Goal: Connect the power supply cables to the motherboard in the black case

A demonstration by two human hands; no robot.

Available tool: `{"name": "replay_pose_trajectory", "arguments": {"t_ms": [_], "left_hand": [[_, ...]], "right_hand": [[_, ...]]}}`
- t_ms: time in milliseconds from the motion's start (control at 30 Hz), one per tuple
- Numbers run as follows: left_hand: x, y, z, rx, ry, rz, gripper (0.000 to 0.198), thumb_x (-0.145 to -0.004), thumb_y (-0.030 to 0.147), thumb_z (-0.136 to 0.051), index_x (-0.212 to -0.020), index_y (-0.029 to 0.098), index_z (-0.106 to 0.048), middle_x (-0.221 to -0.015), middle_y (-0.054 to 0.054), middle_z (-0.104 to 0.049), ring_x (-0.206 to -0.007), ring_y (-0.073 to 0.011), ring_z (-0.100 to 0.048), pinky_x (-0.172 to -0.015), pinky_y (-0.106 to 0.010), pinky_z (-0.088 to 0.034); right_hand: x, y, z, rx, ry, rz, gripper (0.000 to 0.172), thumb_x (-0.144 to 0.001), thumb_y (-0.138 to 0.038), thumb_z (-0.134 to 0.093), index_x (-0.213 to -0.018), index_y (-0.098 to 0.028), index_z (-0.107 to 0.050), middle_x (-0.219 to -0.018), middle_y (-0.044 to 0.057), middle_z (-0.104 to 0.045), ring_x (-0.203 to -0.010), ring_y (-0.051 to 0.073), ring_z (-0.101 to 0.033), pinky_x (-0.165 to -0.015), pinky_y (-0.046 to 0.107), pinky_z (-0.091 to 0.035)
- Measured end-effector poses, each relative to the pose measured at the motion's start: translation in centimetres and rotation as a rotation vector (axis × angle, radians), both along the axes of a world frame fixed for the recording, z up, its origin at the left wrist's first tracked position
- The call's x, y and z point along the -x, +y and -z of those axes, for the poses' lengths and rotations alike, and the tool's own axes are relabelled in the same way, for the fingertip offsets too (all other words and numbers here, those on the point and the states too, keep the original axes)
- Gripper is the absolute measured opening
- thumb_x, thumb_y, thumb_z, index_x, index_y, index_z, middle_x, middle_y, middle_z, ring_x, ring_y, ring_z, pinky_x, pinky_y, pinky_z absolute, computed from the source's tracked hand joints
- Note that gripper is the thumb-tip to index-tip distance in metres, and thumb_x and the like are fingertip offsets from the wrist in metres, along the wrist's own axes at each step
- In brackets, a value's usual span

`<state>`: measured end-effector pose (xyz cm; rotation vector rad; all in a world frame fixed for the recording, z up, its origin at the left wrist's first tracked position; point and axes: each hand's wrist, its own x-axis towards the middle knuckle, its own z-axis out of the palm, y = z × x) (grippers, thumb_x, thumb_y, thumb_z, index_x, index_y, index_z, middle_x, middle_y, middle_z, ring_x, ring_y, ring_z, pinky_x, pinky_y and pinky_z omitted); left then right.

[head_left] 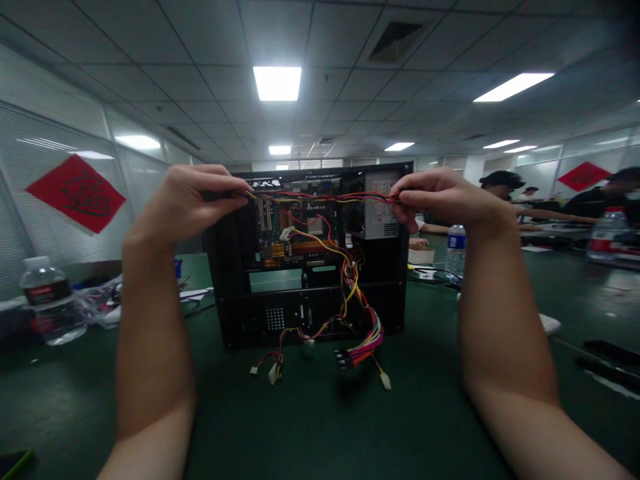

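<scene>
Between my two hands a thin bundle of red, yellow and black cables [325, 197] is stretched nearly level. My left hand [200, 193] pinches its left end, and my right hand [435, 193] pinches the right end. Behind the cables an open black computer case [310, 307] stands on the table. Inside it I see a motherboard [300, 233] and, at upper right, a grey power supply [381, 213]. More coloured wires hang from the case, with a wide black connector [344, 360] and white plugs [273, 373] in front of it.
The green table [310, 433] carries a water bottle [50, 307] at left and another bottle [455, 250] at right, with dark strips [610, 367] near the right edge. People [503, 183] sit at the far right. A small white box [421, 253] is behind the case.
</scene>
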<state>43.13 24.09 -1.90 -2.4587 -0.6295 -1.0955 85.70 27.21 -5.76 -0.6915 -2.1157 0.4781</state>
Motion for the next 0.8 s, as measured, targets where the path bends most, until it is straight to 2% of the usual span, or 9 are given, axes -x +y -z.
{"name": "replay_pose_trajectory", "arguments": {"t_ms": [67,167,267,367,467,533,633,700,800], "left_hand": [[-0.1,0.5,0.0,0.007,-0.026,0.004,0.03,-0.092,0.038,-0.069,-0.109,0.013,-0.075,-0.094,-0.003,-0.067,-0.083,-0.0117,-0.059,-0.068,-0.026,-0.044],[-0.4,1.1,0.1,0.233,0.0,0.013,0.031,-0.086,0.039,-0.074,-0.105,0.015,-0.077,-0.094,-0.004,-0.072,-0.085,-0.0147,-0.063,-0.072,-0.026,-0.049],[-0.8,1.0,0.4,0.46,0.127,0.004,0.032,-0.086,0.042,-0.071,-0.105,0.017,-0.078,-0.092,-0.006,-0.074,-0.083,-0.0167,-0.065,-0.071,-0.026,-0.052],[-1.2,0.3,0.6,0.563,0.272,0.042,0.028,-0.092,0.039,-0.063,-0.105,0.018,-0.078,-0.093,-0.007,-0.073,-0.082,-0.0165,-0.065,-0.071,-0.025,-0.052],[-1.7,-0.4,0.8,0.672,0.409,-0.02,0.023,-0.09,0.038,-0.067,-0.092,0.017,-0.076,-0.083,-0.004,-0.069,-0.075,-0.0151,-0.062,-0.064,-0.023,-0.05],[-2.1,-0.7,1.0,0.746,0.474,-0.093,0.027,-0.09,0.042,-0.067,-0.081,0.016,-0.069,-0.072,-0.001,-0.062,-0.065,-0.0129,-0.057,-0.055,-0.02,-0.045],[-2.5,-0.9,1.3,0.874,0.537,-0.125,0.027,-0.093,0.041,-0.064,-0.08,0.017,-0.064,-0.072,-0.001,-0.064,-0.064,-0.0133,-0.06,-0.055,-0.019,-0.046],[-2.5,-1.2,1.5,0.932,0.547,-0.11,0.024,-0.095,0.038,-0.062,-0.082,0.017,-0.065,-0.076,-0.003,-0.069,-0.068,-0.0149,-0.065,-0.059,-0.02,-0.05],[-2.0,-1.9,2.0,0.879,0.542,-0.126,0.027,-0.098,0.037,-0.059,-0.084,0.016,-0.069,-0.072,-0.003,-0.071,-0.062,-0.0144,-0.064,-0.053,-0.019,-0.047]], "right_hand": [[0.1,0.2,0.1,-0.011,0.003,0.027,0.031,-0.09,-0.047,-0.07,-0.105,-0.02,-0.069,-0.075,0.002,-0.067,-0.055,0.013,-0.063,-0.049,0.025,-0.048],[0.4,0.0,0.1,-0.034,0.018,0.054,0.032,-0.09,-0.045,-0.07,-0.109,-0.02,-0.07,-0.078,0.002,-0.068,-0.059,0.014,-0.065,-0.051,0.026,-0.05],[0.7,-0.7,-0.1,-0.044,-0.033,0.049,0.033,-0.09,-0.044,-0.07,-0.108,-0.017,-0.072,-0.08,0.003,-0.069,-0.066,0.015,-0.066,-0.059,0.027,-0.054],[0.8,-1.5,-0.4,-0.084,-0.134,0.057,0.032,-0.091,-0.044,-0.07,-0.106,-0.016,-0.074,-0.082,0.005,-0.07,-0.072,0.015,-0.067,-0.064,0.028,-0.055],[0.7,-2.1,-0.8,-0.174,-0.243,0.075,0.029,-0.094,-0.043,-0.067,-0.106,-0.017,-0.074,-0.084,0.005,-0.072,-0.073,0.016,-0.068,-0.063,0.027,-0.054],[0.5,-2.4,-0.8,-0.25,-0.35,0.107,0.026,-0.097,-0.039,-0.063,-0.105,-0.017,-0.075,-0.081,0.004,-0.072,-0.069,0.014,-0.067,-0.06,0.026,-0.051],[0.0,-3.1,-0.5,-0.41,-0.493,0.18,0.021,-0.099,-0.03,-0.057,-0.1,-0.017,-0.074,-0.07,0.002,-0.068,-0.059,0.01,-0.06,-0.054,0.023,-0.043],[-0.7,-4.0,-0.1,-0.465,-0.555,0.191,0.022,-0.1,-0.027,-0.053,-0.1,-0.017,-0.073,-0.067,0.001,-0.066,-0.054,0.007,-0.057,-0.051,0.022,-0.039],[-2.1,-5.8,0.4,-0.375,-0.589,0.125,0.023,-0.101,-0.029,-0.05,-0.101,-0.019,-0.072,-0.072,0.001,-0.068,-0.057,0.008,-0.061,-0.05,0.02,-0.042]]}}
